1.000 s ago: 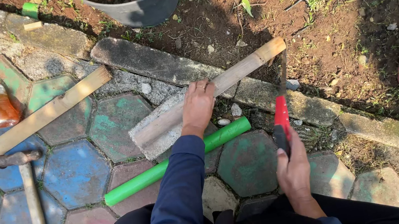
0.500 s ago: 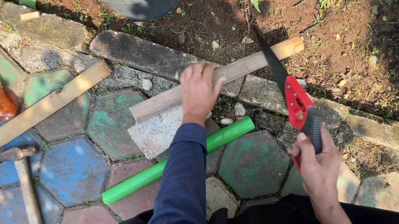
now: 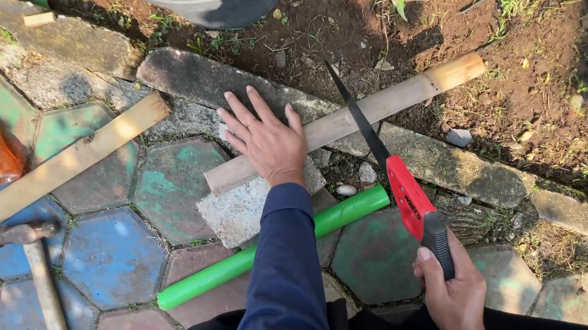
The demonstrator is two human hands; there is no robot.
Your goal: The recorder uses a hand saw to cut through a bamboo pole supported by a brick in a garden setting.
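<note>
The wooden stick [image 3: 350, 117], pinned flat by the open left hand [image 3: 266, 142], could roll if the saw [image 3: 391, 172] clenched in the right hand [image 3: 451, 294] at 5 o'clock binds, risking nearby fingers.

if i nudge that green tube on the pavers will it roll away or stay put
The green tube looks round and smooth, so it would probably roll sideways, though the uneven joints of the paving may stop it soon. It seems straight and rigid, and likely light if hollow.
</note>
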